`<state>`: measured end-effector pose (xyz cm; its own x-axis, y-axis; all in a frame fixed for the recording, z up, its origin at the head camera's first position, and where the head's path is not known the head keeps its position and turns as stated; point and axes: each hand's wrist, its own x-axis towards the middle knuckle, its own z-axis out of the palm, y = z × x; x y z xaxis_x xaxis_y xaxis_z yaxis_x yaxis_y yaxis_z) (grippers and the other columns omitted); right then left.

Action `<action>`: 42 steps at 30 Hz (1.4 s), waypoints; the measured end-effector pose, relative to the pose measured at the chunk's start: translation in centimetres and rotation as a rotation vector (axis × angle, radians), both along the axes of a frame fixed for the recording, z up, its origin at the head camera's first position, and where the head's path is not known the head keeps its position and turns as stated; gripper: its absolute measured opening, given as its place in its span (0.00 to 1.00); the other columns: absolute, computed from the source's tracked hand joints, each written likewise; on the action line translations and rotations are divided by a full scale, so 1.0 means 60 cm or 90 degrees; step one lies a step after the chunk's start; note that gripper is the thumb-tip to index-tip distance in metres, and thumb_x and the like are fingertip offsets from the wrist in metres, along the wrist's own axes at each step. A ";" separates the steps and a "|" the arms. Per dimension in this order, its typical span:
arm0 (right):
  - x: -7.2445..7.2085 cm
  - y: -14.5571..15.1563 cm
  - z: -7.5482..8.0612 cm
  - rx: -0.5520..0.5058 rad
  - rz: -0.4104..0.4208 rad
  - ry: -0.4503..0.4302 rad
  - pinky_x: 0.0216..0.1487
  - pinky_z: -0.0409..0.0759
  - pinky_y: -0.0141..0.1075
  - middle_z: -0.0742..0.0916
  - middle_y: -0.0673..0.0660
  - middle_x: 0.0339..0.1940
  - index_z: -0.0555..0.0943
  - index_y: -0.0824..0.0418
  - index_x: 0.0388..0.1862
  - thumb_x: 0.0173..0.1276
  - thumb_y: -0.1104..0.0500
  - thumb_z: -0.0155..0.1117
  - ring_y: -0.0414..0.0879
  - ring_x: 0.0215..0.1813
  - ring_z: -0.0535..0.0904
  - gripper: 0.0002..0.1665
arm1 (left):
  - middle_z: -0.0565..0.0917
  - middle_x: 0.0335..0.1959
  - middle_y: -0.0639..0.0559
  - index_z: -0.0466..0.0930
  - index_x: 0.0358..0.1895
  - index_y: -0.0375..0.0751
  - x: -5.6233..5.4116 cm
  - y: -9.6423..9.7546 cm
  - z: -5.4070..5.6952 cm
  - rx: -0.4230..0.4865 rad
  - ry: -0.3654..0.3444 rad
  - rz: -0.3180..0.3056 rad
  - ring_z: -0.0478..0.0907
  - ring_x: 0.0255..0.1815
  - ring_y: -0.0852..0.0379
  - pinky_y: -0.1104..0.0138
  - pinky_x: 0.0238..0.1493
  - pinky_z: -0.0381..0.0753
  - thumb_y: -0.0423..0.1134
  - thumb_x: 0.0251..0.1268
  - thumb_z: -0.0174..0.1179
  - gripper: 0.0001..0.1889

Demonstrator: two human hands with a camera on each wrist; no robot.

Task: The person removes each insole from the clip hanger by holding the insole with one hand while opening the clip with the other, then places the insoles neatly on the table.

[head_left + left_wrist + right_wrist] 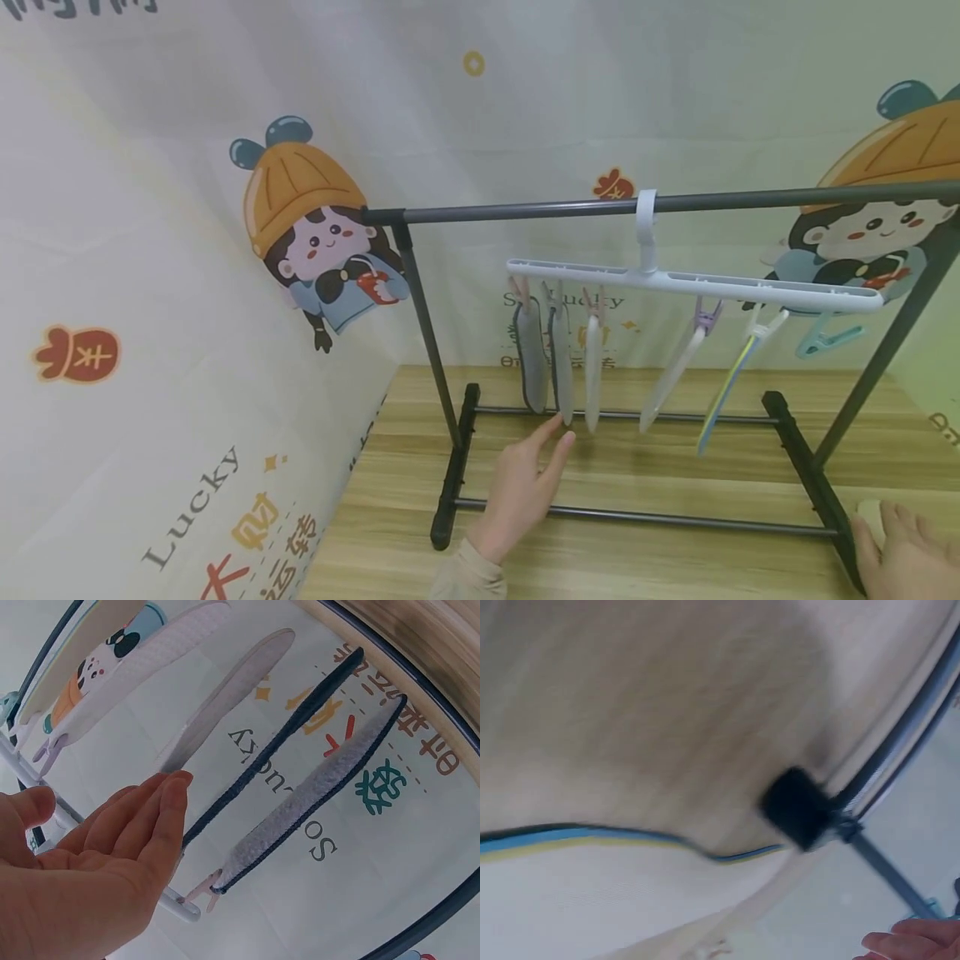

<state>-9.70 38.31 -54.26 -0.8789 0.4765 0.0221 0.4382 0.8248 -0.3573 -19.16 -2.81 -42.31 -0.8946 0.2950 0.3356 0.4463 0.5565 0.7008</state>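
A white hanger point(765, 289) hangs by its hook from the rack's top bar. Clipped along it are two grey insoles with dark edges point(532, 358), two white insoles point(667, 379) and a thin yellow-and-blue-edged insole point(727, 383). My left hand point(517, 492) reaches up with fingers extended, fingertips right at the lower end of the second grey insole point(561, 358). Low at the right, my right hand point(911, 554) holds a cream insole point(870, 521) between thumb and fingers, mostly hidden. In the right wrist view a white surface with a blue-and-yellow edge point(592, 838) shows, with fingers point(915, 941) at the corner.
The dark metal rack point(525, 210) stands on a wood-grain table point(390, 467), its black feet point(453, 492) at either side. A teal clip point(825, 337) hangs bare at the hanger's right end. Behind is a printed white backdrop point(150, 208).
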 end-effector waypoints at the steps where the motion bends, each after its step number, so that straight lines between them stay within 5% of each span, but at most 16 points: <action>1: -0.003 0.000 -0.002 0.005 0.024 0.012 0.76 0.33 0.65 0.59 0.84 0.68 0.55 0.83 0.69 0.79 0.36 0.33 0.77 0.75 0.46 0.49 | 0.74 0.14 0.49 0.72 0.68 0.43 -0.001 0.002 0.000 -0.002 -0.005 -0.004 0.47 0.05 0.70 0.65 0.41 0.83 0.58 0.78 0.44 0.28; 3: -0.006 -0.010 0.007 -0.002 0.070 0.048 0.74 0.31 0.67 0.59 0.86 0.66 0.55 0.85 0.67 0.79 0.35 0.31 0.79 0.73 0.45 0.51 | 0.85 0.26 0.45 0.72 0.68 0.41 -0.001 0.006 0.000 -0.006 0.003 -0.009 0.68 0.10 0.68 0.60 0.53 0.83 0.57 0.78 0.43 0.29; 5: -0.014 -0.028 0.020 0.008 0.085 0.080 0.72 0.34 0.69 0.63 0.88 0.63 0.59 0.87 0.64 0.81 0.38 0.30 0.82 0.69 0.52 0.49 | 0.87 0.48 0.41 0.72 0.68 0.39 -0.002 0.010 0.000 -0.005 0.014 -0.018 0.85 0.30 0.59 0.57 0.61 0.79 0.57 0.78 0.43 0.29; 8: -0.020 -0.051 0.038 0.017 0.110 0.135 0.71 0.38 0.71 0.66 0.88 0.62 0.62 0.87 0.62 0.82 0.41 0.34 0.83 0.67 0.56 0.45 | 0.78 0.65 0.42 0.72 0.68 0.37 -0.003 0.016 0.001 0.000 0.017 -0.032 0.77 0.64 0.47 0.55 0.66 0.75 0.56 0.79 0.43 0.29; 9: -0.023 -0.057 0.041 0.017 0.114 0.149 0.71 0.39 0.71 0.66 0.87 0.62 0.63 0.86 0.62 0.82 0.41 0.35 0.83 0.66 0.57 0.44 | 0.76 0.66 0.41 0.71 0.68 0.36 -0.003 0.018 0.001 0.002 0.014 -0.036 0.75 0.66 0.46 0.55 0.67 0.74 0.56 0.79 0.43 0.29; 16: -0.043 -0.102 0.066 -0.010 0.166 0.231 0.72 0.39 0.71 0.67 0.87 0.63 0.62 0.85 0.65 0.83 0.48 0.38 0.82 0.67 0.58 0.38 | 0.73 0.68 0.38 0.69 0.69 0.35 -0.001 0.032 0.007 0.010 -0.012 -0.048 0.72 0.68 0.42 0.52 0.69 0.69 0.53 0.79 0.45 0.28; 24: -0.066 -0.149 0.102 -0.022 0.204 0.291 0.75 0.43 0.66 0.68 0.84 0.65 0.63 0.83 0.67 0.83 0.49 0.40 0.80 0.67 0.62 0.36 | 0.76 0.65 0.37 0.70 0.68 0.33 -0.004 0.048 0.009 0.005 0.010 -0.047 0.74 0.66 0.41 0.51 0.66 0.73 0.56 0.79 0.43 0.31; 42: -0.104 -0.205 0.145 -0.034 0.236 0.332 0.76 0.49 0.61 0.71 0.81 0.66 0.64 0.80 0.68 0.78 0.44 0.50 0.76 0.68 0.65 0.40 | 0.75 0.66 0.37 0.69 0.68 0.31 -0.009 0.078 0.012 -0.022 0.014 -0.071 0.75 0.66 0.42 0.55 0.66 0.74 0.55 0.79 0.42 0.31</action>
<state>-15.93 25.99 -45.59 -0.8659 0.1553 0.4755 -0.1150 0.8634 -0.4913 -19.73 1.85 -41.60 -0.8484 0.4040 0.3420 0.5214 0.5265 0.6715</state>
